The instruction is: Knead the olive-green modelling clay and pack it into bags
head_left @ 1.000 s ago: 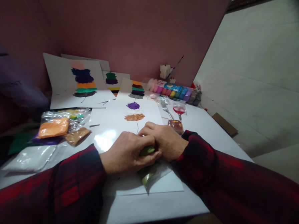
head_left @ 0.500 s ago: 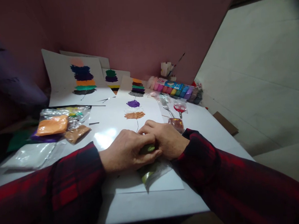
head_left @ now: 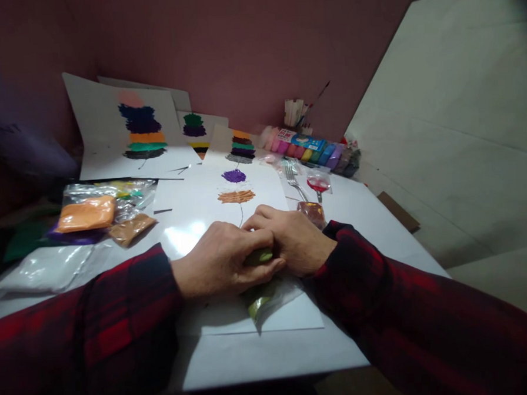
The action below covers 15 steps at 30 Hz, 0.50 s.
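Both hands meet over a white sheet [head_left: 211,212] on the table. My left hand [head_left: 225,264] and my right hand [head_left: 292,243] are closed together round a lump of green clay [head_left: 260,257]. The clay's clear plastic bag [head_left: 269,297] trails from under the hands toward me. On the sheet just beyond the fingers are a purple clay patch [head_left: 233,175] and an orange-brown clay patch [head_left: 236,196] on a thin drawn stem.
Bags of orange clay [head_left: 86,212] and brown clay [head_left: 130,228] lie at the left, with a white bag [head_left: 46,269] nearer. A fork [head_left: 294,181], red scissors [head_left: 318,186], a brown clay piece [head_left: 312,209] and a row of coloured clay packs [head_left: 312,151] sit at the right. Finished sheets [head_left: 131,131] lean on the wall.
The hands stay locked round the green clay with only slight finger shifts. The view has tipped a little, so everything sits slightly higher in the picture.
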Each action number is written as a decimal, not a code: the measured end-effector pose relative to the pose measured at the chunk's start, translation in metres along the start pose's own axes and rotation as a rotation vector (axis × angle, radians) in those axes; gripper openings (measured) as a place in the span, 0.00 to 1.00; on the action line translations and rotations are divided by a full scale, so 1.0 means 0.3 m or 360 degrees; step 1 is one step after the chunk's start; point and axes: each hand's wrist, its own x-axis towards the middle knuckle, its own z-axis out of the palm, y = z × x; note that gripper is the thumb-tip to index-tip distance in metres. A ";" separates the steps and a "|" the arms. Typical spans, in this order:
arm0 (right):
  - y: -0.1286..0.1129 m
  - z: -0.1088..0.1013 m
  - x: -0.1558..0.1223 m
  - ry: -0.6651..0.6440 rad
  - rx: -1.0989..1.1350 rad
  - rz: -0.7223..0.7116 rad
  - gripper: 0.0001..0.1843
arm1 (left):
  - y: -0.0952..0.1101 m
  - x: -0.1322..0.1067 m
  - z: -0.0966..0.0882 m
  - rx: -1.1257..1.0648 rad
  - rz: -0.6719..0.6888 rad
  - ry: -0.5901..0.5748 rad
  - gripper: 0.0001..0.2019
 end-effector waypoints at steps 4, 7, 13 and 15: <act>0.003 0.005 0.002 0.0002 -0.0003 -0.0006 0.10 | 0.002 -0.001 -0.002 0.0008 0.0004 -0.0014 0.10; 0.004 0.007 0.003 -0.0003 0.0002 -0.0012 0.10 | 0.004 -0.001 -0.003 0.0006 -0.0003 -0.0016 0.10; 0.004 0.005 -0.002 0.0006 0.0012 -0.0009 0.10 | 0.005 0.001 -0.004 0.0013 0.0008 -0.0013 0.10; 0.004 0.005 -0.003 0.0009 0.0019 -0.0015 0.10 | 0.005 0.000 -0.004 0.0017 -0.0004 -0.0022 0.10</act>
